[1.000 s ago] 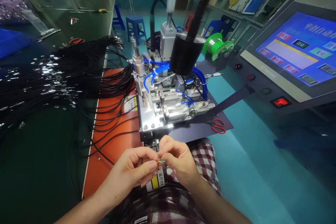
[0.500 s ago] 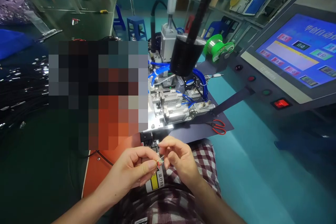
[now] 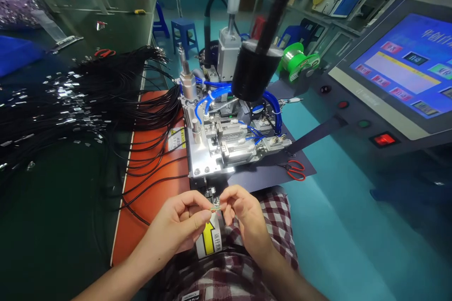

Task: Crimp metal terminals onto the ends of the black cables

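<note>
My left hand (image 3: 189,221) is closed in a pinch between thumb and forefinger. It grips a small bunch of thin coloured wires (image 3: 215,208), with pale green and a bit of red showing. My right hand (image 3: 243,216) has its fingers curled, and its fingertips meet the free ends of these wires; the exact hold is partly hidden. Both hands are above my lap, just in front of the near end of a machine (image 3: 240,150). Below them is a white label with a yellow arrow (image 3: 209,240).
Black cables (image 3: 155,108) lie in a thick bundle across the orange board (image 3: 141,221) at left. Red-handled scissors (image 3: 295,170) rest on the dark plate at right. A black lamp head (image 3: 256,73) hangs over the machine. The control screen (image 3: 406,66) and green solder-like spool (image 3: 294,63) stand right.
My right fingertips have come in to the wire ends, and the wires now lie flatter between the two hands. The blurred block over the cables and machine's left side is gone.
</note>
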The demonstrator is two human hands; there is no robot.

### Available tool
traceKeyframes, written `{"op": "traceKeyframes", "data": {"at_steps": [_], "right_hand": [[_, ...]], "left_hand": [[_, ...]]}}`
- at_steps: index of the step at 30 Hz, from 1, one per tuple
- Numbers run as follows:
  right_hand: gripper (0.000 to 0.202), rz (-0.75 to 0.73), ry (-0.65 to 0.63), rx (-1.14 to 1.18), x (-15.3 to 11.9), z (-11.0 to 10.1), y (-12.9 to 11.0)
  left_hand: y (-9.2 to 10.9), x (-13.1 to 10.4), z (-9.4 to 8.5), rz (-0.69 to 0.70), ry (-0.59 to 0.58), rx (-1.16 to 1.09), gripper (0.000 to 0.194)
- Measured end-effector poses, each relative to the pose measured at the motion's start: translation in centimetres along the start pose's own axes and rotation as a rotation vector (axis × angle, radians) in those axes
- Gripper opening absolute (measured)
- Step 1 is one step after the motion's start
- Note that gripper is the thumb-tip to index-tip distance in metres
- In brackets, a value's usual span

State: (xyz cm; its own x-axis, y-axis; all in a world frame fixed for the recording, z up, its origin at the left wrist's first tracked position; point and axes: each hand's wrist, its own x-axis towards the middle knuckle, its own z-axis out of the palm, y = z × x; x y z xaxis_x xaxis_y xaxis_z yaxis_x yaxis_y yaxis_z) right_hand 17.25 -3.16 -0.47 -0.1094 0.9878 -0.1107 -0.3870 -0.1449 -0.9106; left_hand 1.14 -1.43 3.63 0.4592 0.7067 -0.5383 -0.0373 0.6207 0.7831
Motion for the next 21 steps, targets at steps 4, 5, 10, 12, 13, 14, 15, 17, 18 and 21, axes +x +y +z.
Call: {"op": "traceKeyframes", "data": {"at_steps": [4,5,10,12,13,14,15,17,18,21], "right_hand": [[0.013,-0.003,0.034,-0.276,-0.6,0.2,-0.5],[0.012,-0.02,0.057,-0.324,-0.6,0.3,-0.5],[0.013,-0.058,0.089,-0.42,-0.4,0.6,-0.2],[0.015,-0.064,0.096,-0.442,-0.5,0.7,-0.1],[0.015,-0.068,0.095,-0.454,-0.5,0.8,-0.1],[0.016,-0.073,0.092,-0.466,-0.6,0.9,0.0],[0.017,-0.077,0.086,-0.477,-0.7,1.0,0.0],[0.017,-0.075,0.078,-0.493,-0.9,1.2,0.1],[0.017,-0.072,0.079,-0.497,-1.0,1.3,0.1],[0.016,-0.057,0.088,-0.474,-0.8,1.2,0.1]], "left_hand": [[-0.5,0.4,0.0,0.005,0.063,0.054,0.023],[-0.5,0.5,0.0,0.018,0.075,0.059,0.024],[-0.5,0.6,0.5,0.072,0.11,0.02,0.028],[-0.4,0.6,0.7,0.062,0.147,-0.012,0.027],[-0.4,0.6,0.8,0.055,0.169,-0.028,0.025],[-0.5,0.5,0.9,0.048,0.196,-0.045,0.023],[-0.5,0.5,1.0,0.04,0.217,-0.062,0.023],[-0.6,0.5,1.1,0.022,0.241,-0.098,0.023],[-0.6,0.5,1.1,0.014,0.249,-0.117,0.024],[-0.6,0.6,1.0,0.006,0.23,-0.147,0.027]]}}
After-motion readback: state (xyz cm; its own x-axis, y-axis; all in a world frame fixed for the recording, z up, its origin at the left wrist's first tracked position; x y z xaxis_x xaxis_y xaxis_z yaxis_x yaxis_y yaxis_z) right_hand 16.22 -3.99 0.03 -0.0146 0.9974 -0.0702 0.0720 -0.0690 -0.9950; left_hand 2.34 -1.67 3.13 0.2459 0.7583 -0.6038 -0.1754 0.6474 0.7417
